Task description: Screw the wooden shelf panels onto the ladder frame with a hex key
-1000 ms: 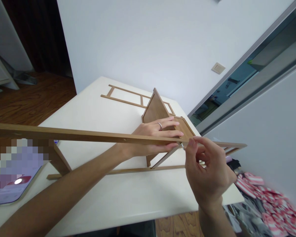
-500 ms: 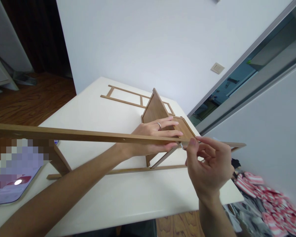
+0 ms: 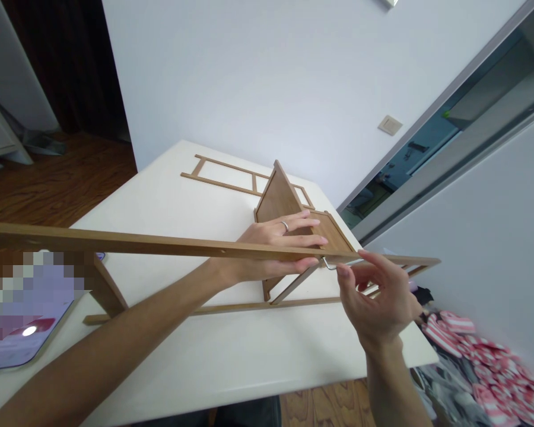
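A wooden frame of a small shelf unit lies on its side, its near rail [image 3: 173,245] crossing in front of me. My left hand [image 3: 278,237] reaches behind this rail, fingers above it against a wooden shelf panel [image 3: 278,198] and thumb below, gripping the joint. Where rail and panel meet, a bent metal hex key [image 3: 328,265] sticks out from the rail. My right hand [image 3: 378,290] has its thumb at the key's free end and its index finger by the rail; the other fingers are curled. A second panel [image 3: 331,228] shows beyond the left fingers.
Another ladder-like wooden frame [image 3: 225,185] lies flat at the back of the white table [image 3: 222,356]. On the left is a phone [image 3: 35,332], partly blurred out. Clothes [image 3: 493,350] are piled beyond the right edge, and a wall [image 3: 258,77] stands behind.
The right hand has shifted slightly right and down, and its thumb and index finger have spread, leaving more of the hex key showing. The left hand and frame stay almost still.
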The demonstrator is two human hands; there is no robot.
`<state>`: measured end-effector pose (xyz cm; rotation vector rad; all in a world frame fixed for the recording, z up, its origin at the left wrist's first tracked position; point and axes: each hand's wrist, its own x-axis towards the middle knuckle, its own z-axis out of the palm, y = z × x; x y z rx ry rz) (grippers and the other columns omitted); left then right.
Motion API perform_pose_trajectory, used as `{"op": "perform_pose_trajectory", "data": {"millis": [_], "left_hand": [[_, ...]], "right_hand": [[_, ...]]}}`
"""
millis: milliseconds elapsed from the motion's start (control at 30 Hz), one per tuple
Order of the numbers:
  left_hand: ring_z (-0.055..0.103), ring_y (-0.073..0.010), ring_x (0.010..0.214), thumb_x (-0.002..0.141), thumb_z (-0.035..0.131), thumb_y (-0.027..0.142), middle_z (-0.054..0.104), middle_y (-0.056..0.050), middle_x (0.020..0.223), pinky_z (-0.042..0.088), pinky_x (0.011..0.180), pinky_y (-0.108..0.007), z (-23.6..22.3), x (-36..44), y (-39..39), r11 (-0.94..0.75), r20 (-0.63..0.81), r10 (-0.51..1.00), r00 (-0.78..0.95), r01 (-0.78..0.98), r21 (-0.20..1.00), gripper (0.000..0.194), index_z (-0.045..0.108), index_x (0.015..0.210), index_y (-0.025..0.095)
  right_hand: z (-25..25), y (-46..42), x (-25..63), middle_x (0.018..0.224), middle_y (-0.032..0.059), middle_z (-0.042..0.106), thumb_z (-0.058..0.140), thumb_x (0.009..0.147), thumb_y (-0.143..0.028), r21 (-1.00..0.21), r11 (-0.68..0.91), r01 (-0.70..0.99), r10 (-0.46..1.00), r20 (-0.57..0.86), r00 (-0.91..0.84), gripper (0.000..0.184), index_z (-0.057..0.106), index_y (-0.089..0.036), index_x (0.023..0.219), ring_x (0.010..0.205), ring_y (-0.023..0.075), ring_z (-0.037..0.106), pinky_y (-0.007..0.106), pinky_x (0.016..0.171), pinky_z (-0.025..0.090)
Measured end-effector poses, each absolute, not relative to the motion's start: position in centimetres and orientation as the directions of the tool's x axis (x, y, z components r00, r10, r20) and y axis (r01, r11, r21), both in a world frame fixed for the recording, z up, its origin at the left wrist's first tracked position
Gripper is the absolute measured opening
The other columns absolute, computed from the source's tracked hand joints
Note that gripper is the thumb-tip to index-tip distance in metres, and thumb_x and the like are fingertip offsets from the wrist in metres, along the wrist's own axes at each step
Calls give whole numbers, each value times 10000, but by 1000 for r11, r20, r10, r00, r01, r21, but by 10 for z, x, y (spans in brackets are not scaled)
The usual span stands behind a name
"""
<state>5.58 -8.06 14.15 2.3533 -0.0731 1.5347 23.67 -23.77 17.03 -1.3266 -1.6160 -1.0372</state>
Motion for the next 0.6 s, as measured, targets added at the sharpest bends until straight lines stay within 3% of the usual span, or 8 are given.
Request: {"op": "perform_pose_trajectory", "data": {"millis": [167,600], "left_hand": [[607,-267,1439,1000,689,336,707,-93,1439,602,1125,-393,142,55,-81,-946,894,140,426,-209,248,285,769,1253,232],[635,-276,1409,979,713,340,746,-99,1377,596,1137,-418,142,57,-79,-948,906,143,397,-210,241,274,799,1214,229]], "right_hand": [[167,-244,241,641,-70,696,871,870,-388,97,106,990,419,898,-133,484,622,-175,1227,446,80,606,186,454,487],[167,-245,235,599,-73,695,846,902,-351,144,58,988,368,917,-155,334,662,-162,1106,392,58,561,169,442,472]]}}
